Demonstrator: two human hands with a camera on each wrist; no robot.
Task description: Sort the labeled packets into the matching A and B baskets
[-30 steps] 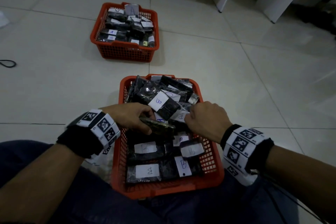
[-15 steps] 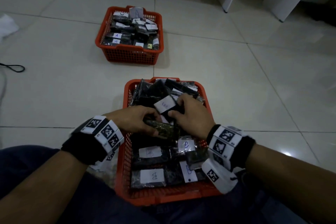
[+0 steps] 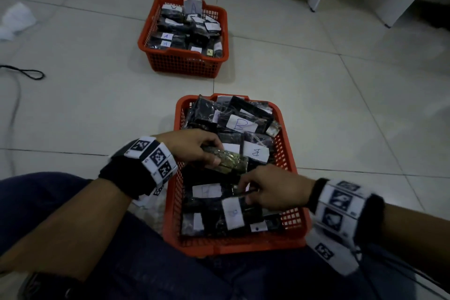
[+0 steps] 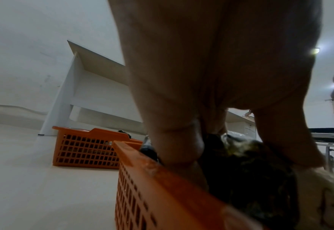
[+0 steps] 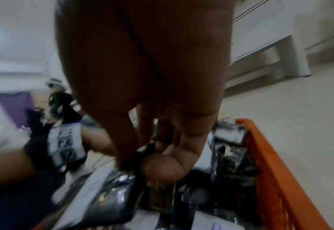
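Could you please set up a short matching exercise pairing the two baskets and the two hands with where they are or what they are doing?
Things:
1. far basket
2. near basket
3. left hand
4. right hand

States:
a. grips a greenish packet
b. holds packets labelled A
c. reaches among packets low in the near basket
d. holds packets labelled B

Pairs: 1-b, 2-d, 3-a, 4-c

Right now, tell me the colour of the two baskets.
Orange-red, both near basket and far basket; clearest in the head view.
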